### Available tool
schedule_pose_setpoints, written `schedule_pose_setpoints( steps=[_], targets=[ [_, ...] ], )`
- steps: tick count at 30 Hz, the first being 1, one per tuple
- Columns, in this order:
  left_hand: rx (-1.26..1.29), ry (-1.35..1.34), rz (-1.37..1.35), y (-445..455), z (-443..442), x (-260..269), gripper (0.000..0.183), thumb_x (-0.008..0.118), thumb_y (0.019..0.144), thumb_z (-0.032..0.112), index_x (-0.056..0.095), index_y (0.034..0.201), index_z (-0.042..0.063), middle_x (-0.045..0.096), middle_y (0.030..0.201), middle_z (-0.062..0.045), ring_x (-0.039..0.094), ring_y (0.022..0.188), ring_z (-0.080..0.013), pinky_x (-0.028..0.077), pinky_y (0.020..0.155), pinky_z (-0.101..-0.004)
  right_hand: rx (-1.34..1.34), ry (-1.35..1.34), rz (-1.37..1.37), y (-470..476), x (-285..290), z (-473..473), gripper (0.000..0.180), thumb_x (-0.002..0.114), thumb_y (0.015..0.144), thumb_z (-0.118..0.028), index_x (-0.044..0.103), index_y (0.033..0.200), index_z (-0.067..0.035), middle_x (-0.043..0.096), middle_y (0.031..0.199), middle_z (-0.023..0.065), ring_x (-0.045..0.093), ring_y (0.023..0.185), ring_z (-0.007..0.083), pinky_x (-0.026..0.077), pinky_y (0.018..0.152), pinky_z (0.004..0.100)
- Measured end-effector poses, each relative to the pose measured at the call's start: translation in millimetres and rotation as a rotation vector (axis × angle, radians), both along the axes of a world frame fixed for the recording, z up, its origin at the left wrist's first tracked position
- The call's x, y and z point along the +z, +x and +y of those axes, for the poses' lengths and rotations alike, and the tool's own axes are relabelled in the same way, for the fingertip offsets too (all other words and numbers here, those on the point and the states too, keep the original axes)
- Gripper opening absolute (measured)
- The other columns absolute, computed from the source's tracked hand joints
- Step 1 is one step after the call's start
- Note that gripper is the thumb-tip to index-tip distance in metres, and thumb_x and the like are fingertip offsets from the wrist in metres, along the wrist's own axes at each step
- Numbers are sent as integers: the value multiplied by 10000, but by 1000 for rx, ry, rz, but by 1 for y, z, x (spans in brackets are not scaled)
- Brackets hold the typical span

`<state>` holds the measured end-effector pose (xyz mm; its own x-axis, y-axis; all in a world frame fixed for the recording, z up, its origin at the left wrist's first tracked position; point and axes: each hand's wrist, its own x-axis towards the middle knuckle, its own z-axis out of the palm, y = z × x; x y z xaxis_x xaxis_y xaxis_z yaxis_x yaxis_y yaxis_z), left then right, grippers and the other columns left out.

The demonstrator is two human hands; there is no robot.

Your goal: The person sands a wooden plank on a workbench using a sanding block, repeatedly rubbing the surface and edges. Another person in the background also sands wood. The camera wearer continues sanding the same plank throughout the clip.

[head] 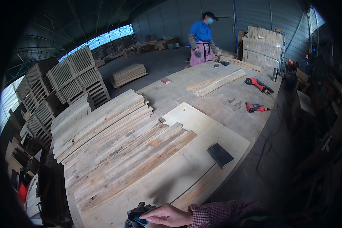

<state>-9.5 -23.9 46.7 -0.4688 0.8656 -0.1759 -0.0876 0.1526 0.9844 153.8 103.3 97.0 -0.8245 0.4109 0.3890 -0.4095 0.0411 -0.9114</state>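
At the bottom edge, my left hand (136, 213) wears a dark work glove with blue on it. My right hand (171, 214) is bare, its fingers straight and together, with the tips against the blue part of the glove material. Whether the left hand grips a second glove is unclear. Both hands are above the near end of a pale plywood sheet (185, 168). Close to my right hand runs a single wooden board (199, 185), with a black sanding block (221, 155) at its far end. Several wooden boards (136, 171) lie side by side left of it.
A board stack (102, 122) covers the worktable's (173, 94) left side. Farther along are loose boards (219, 82), two red power tools (258, 84) (256, 107) with a trailing cable or hose, and a reddish block (166, 81). A co-worker (202, 40) stands at the far end.
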Motion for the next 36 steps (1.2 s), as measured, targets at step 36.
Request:
schedule_pose_setpoints(
  steps=[36],
  targets=[
    [286,369,-356,-1,-21,-10,324,634,937,322,618,1078,30,583,780,-1,503,648,-99,398,571,-226,730,386,905,131,184,18,209,553,991,-281,689,1018,-125,682,1014,51,638,836,183,493,781,342]
  ],
)
